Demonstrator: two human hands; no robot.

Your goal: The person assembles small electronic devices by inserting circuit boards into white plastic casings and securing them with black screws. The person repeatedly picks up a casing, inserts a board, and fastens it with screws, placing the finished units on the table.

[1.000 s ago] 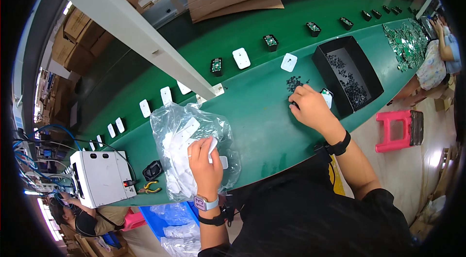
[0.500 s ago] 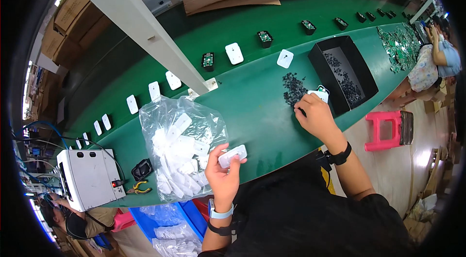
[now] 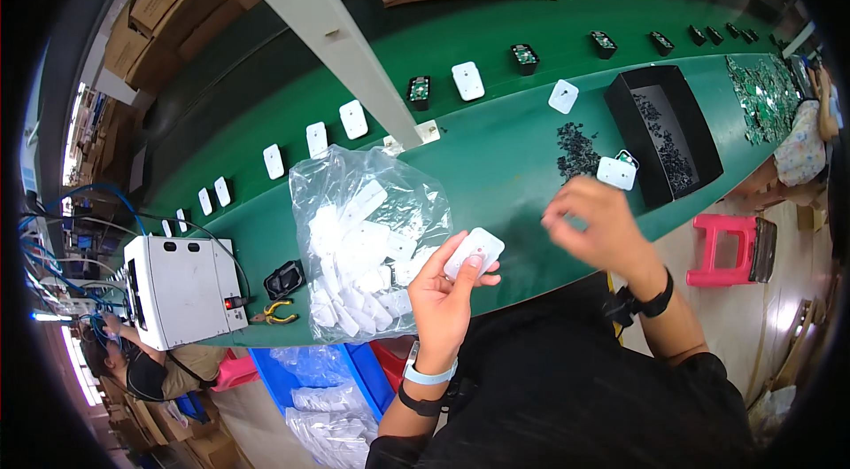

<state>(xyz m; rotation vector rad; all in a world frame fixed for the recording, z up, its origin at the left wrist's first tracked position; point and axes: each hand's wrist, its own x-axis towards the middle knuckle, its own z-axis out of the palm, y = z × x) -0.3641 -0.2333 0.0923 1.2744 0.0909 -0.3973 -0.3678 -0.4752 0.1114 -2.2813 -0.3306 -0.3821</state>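
My left hand [image 3: 452, 292] grips a white plastic cover [image 3: 485, 241], a rounded rectangle with its broad face turned up, thumb pressed on it. To the right, my right hand [image 3: 602, 225] hovers over the bench with thumb and fingertips drawn together. Motion blurs it, and I cannot make out what the fingertips hold. Just beyond it lies a heap of small black parts [image 3: 577, 150]. A white cover [image 3: 617, 173] with a small green circuit board [image 3: 627, 157] sits beside that heap. Left of my left hand, a clear plastic bag [image 3: 305, 194] holds many white covers [image 3: 363, 239].
A black open box [image 3: 637, 146] with more black parts stands at right, before a pile of green boards [image 3: 761, 97]. White covers and black housings [image 3: 524, 59] line the far belt. A post [image 3: 354, 53], white machine [image 3: 181, 292] and pliers [image 3: 276, 313] are at left.
My right hand has left the black heap and moved nearer my left hand. The cover in my left hand has turned to show its broad face. The whole view has shifted.
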